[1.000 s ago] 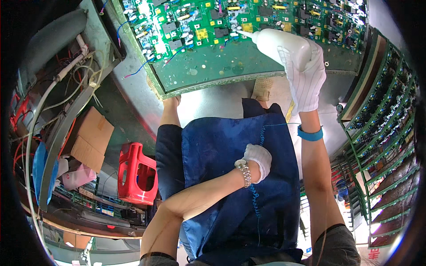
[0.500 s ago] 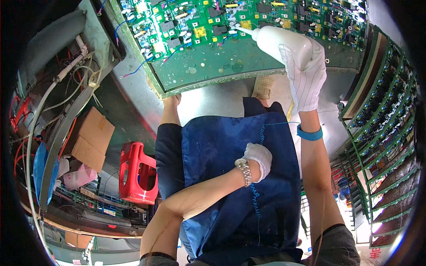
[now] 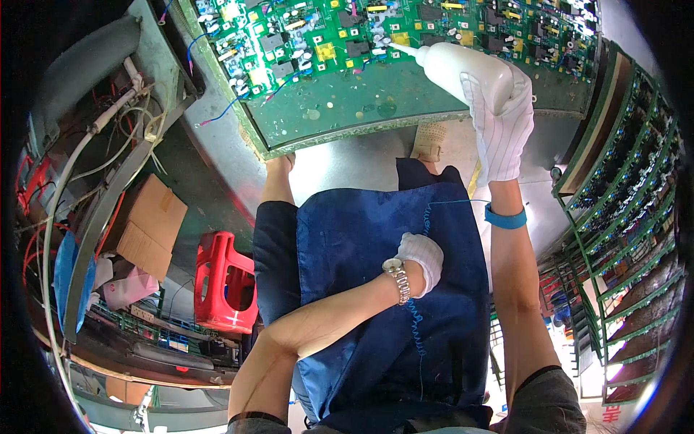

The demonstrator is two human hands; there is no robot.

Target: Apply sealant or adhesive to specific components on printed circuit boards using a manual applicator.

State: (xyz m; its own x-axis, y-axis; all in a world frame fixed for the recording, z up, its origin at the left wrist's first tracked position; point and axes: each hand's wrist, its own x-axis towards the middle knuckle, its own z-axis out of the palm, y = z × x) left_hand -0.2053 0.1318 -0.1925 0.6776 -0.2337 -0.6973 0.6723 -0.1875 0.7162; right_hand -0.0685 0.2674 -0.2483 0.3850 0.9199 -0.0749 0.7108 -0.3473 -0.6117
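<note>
A white bottle [image 3: 466, 71] tilts in the gloved right hand [image 3: 502, 119], its thin nozzle [image 3: 403, 49] over green circuit boards [image 3: 325, 36] beyond that hand.

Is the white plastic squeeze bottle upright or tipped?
Tipped: the white plastic squeeze bottle is held slanting in the white-gloved right hand, its thin nozzle pointing leftward over the green circuit boards.

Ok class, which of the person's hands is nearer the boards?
Right. The right hand holds the bottle beside the boards; the left hand is farther back, over the apron.
</note>
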